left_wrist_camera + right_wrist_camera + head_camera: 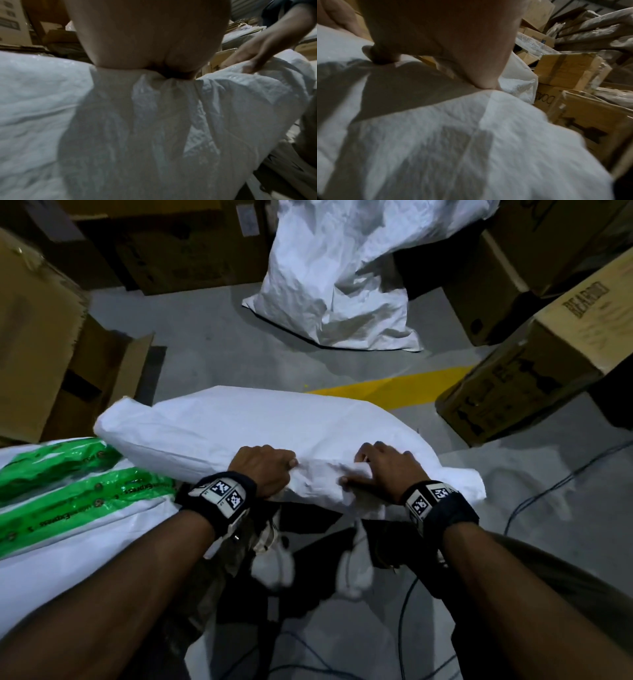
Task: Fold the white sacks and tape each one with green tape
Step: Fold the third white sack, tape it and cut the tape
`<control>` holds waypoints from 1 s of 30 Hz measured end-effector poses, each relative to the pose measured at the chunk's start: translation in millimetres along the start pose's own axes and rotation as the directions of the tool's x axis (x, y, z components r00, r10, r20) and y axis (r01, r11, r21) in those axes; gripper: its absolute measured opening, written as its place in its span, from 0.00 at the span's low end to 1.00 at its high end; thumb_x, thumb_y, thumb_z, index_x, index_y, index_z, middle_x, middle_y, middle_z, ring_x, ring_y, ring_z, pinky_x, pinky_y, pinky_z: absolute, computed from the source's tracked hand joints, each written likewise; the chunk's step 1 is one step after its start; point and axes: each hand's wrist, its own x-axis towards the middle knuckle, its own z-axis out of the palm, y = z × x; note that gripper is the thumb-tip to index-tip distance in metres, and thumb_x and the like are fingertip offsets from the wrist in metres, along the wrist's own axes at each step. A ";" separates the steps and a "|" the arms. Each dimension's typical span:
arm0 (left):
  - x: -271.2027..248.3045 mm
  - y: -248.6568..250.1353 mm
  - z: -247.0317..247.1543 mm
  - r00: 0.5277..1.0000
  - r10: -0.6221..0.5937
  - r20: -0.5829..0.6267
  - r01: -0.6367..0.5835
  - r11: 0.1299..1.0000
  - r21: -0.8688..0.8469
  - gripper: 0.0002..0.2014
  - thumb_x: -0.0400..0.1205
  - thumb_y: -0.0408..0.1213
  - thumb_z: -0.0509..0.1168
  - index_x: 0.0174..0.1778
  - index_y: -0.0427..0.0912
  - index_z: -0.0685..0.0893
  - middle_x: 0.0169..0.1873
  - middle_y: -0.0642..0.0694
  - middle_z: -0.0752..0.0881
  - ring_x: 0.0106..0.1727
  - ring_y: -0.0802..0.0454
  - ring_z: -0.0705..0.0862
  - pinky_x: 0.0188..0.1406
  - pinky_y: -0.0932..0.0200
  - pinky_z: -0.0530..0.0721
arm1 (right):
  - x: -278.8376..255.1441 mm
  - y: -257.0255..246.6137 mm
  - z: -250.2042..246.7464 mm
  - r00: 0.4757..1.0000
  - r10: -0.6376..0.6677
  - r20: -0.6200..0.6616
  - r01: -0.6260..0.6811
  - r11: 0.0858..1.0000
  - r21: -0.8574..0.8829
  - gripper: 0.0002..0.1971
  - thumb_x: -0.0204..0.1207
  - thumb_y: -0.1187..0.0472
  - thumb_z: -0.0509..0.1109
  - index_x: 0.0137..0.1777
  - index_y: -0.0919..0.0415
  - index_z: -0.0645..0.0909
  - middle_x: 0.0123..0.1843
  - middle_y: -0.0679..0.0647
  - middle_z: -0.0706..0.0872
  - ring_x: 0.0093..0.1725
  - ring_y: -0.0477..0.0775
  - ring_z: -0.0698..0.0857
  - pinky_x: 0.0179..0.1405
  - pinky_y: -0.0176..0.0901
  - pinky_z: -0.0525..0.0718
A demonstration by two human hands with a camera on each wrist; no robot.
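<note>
A full white woven sack (246,426) lies across the floor in front of me, its gathered mouth toward my body. My left hand (265,469) grips a bunch of the sack's fabric with curled fingers; the wrist view shows the palm (145,40) bearing on the bunched cloth (154,108). My right hand (380,470) grips the fabric beside it, thumb tucked under a fold, its palm (453,47) pressing into the sack (471,135). Left of me lies another white sack (68,535) wrapped with green tape (82,491). No tape roll is visible.
A crumpled white sack (339,285) stands on the grey floor ahead. Cardboard boxes ring the spot: at left (41,344), at the back (171,244) and at right (548,364). A yellow floor line (394,388) runs right of the sack. Cables (534,494) trail on the floor at right.
</note>
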 end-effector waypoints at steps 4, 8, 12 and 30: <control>4.9 -6.2 -5.0 0.999 -0.032 0.006 0.032 0.999 -0.009 0.11 0.88 0.48 0.53 0.53 0.52 0.80 0.57 0.41 0.87 0.60 0.38 0.83 0.47 0.51 0.68 | -21.4 35.2 1.9 0.987 0.085 -0.138 -0.103 0.986 -0.134 0.43 0.61 0.11 0.48 0.63 0.41 0.76 0.62 0.48 0.79 0.68 0.56 0.75 0.65 0.65 0.66; 5.9 -7.6 -16.8 0.999 -0.049 0.011 0.050 0.999 -0.021 0.08 0.89 0.48 0.53 0.48 0.55 0.75 0.60 0.42 0.86 0.62 0.38 0.82 0.47 0.50 0.66 | -45.6 63.4 -5.0 0.961 0.199 -0.193 -0.213 0.976 -0.050 0.45 0.59 0.11 0.52 0.70 0.35 0.71 0.71 0.48 0.71 0.75 0.59 0.66 0.69 0.74 0.61; 6.2 -11.8 -29.6 0.997 -0.075 -0.023 0.075 0.997 0.000 0.15 0.90 0.48 0.49 0.46 0.46 0.76 0.58 0.44 0.87 0.58 0.39 0.82 0.47 0.50 0.69 | -60.9 89.4 -9.3 0.835 0.478 -0.271 -0.356 0.847 0.395 0.41 0.65 0.19 0.66 0.73 0.41 0.70 0.75 0.56 0.67 0.76 0.65 0.67 0.71 0.72 0.68; -0.5 -35.1 -24.2 0.995 -0.081 0.062 0.080 0.997 0.009 0.24 0.90 0.55 0.48 0.47 0.47 0.85 0.56 0.46 0.87 0.60 0.41 0.83 0.55 0.49 0.77 | -43.7 103.8 -4.6 0.750 0.660 -0.038 -0.454 0.557 0.695 0.17 0.77 0.50 0.76 0.47 0.66 0.83 0.51 0.67 0.88 0.52 0.68 0.86 0.52 0.56 0.84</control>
